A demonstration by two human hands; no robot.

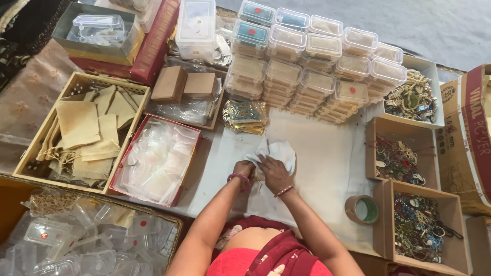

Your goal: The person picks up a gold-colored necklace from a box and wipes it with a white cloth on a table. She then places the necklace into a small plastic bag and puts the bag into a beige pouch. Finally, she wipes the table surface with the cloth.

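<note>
Both my hands meet at the middle of a white cloth-covered table (pixel 327 168). My left hand (pixel 244 168), with a pink bangle on the wrist, is closed on the lower edge of a white sheet of tissue paper (pixel 280 151). My right hand (pixel 273 174), with a thin bangle, presses and grips the same paper from the right. The paper is crumpled and folded around something I cannot make out. A gold and teal pouch (pixel 245 115) lies just beyond my hands.
Stacked clear lidded boxes (pixel 317 66) stand at the back. Cardboard boxes of jewellery (pixel 401 161) and a tape roll (pixel 362 209) are at the right. At the left are a red box of clear plastic bags (pixel 156 161), a tray of cloth pouches (pixel 84 133) and empty clear boxes (pixel 92 240).
</note>
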